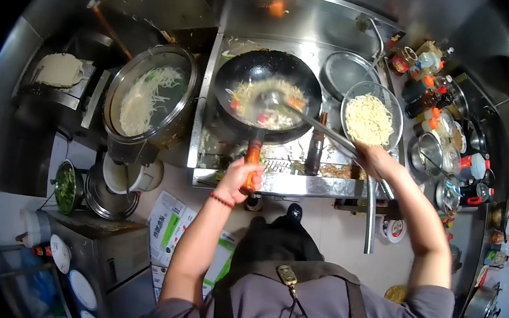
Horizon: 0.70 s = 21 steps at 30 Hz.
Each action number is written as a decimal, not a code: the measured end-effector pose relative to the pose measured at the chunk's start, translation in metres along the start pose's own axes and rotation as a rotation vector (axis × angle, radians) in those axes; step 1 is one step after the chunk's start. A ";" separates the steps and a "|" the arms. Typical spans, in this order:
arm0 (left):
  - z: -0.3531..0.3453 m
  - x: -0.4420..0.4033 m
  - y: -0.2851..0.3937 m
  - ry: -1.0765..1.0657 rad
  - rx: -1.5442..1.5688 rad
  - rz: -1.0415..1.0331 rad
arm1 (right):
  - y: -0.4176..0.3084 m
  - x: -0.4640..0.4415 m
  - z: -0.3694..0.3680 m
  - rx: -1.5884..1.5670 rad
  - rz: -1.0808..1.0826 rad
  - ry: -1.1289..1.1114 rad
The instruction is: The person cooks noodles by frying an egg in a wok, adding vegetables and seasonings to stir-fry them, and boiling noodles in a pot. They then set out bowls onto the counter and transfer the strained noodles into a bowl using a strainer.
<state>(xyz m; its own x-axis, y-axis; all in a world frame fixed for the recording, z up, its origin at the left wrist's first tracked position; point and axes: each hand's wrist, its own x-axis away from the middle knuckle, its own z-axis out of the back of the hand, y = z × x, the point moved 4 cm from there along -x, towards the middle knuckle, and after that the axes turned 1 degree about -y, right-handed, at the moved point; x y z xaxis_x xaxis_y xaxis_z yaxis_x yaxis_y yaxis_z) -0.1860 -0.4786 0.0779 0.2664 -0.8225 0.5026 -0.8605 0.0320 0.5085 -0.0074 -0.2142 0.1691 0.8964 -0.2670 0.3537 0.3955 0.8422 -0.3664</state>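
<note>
My left hand (242, 179) is wrapped round the orange wooden handle (253, 159) of a black wok (261, 65) on the steel stove. Shredded food with red pieces (292, 95) lies in the wok. My right hand (376, 161) grips a long metal ladle (326, 129), its bowl down in the food and blurred, with steam around it. Just beyond my right hand stands a strainer basket (368, 120) of pale noodles. A round metal lid or pan (350, 75) sits behind that basket.
On the left, a large pot (151, 95) holds white noodles in liquid. Farther left is a slab of pale food (59, 70). Bottles and jars (428, 103) crowd the right shelf. A steel edge (301, 184) borders the stove front; flattened cartons (170, 224) lie below.
</note>
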 end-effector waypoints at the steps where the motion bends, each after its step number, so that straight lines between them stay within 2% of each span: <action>1: 0.003 0.003 -0.009 -0.018 -0.001 -0.011 | -0.015 -0.016 0.006 -0.114 -0.189 -0.003; 3: 0.020 0.025 -0.026 -0.030 -0.099 -0.039 | -0.002 -0.021 0.005 -0.105 0.059 0.293; 4: 0.023 0.047 -0.038 -0.021 -0.049 0.007 | -0.006 -0.003 0.018 -0.173 0.003 0.303; 6: 0.012 0.064 -0.023 -0.017 -0.016 0.043 | -0.021 0.045 0.041 -0.457 -0.140 0.174; 7: 0.000 0.064 -0.017 -0.034 0.019 0.059 | -0.019 0.068 0.043 -0.692 -0.230 0.077; 9: -0.011 0.039 -0.003 -0.092 0.114 0.068 | -0.008 0.080 0.019 -1.135 -0.322 0.127; 11: -0.015 0.003 0.012 -0.058 0.034 -0.001 | -0.036 0.049 -0.002 -1.106 -0.429 0.137; 13: -0.010 -0.026 0.011 0.003 0.017 0.013 | -0.039 -0.002 -0.051 -0.848 -0.490 0.160; 16: 0.009 -0.022 0.000 -0.001 -0.134 -0.063 | -0.051 0.003 -0.062 -0.343 -0.087 0.161; 18: 0.000 0.026 -0.002 0.031 -0.109 -0.015 | -0.045 0.059 -0.024 -0.132 -0.215 0.056; 20: -0.002 0.042 0.002 0.048 -0.114 0.016 | -0.015 0.099 -0.012 0.085 -0.092 0.146; 21: -0.006 0.041 0.006 0.016 -0.105 0.017 | -0.008 0.099 -0.005 0.044 -0.092 0.093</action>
<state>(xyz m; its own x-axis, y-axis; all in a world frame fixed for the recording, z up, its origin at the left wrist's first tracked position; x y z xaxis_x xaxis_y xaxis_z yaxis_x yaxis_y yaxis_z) -0.1778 -0.5087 0.1052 0.2597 -0.8120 0.5227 -0.8148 0.1062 0.5699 0.0790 -0.2495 0.2024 0.8721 -0.3850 0.3021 0.4698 0.8314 -0.2968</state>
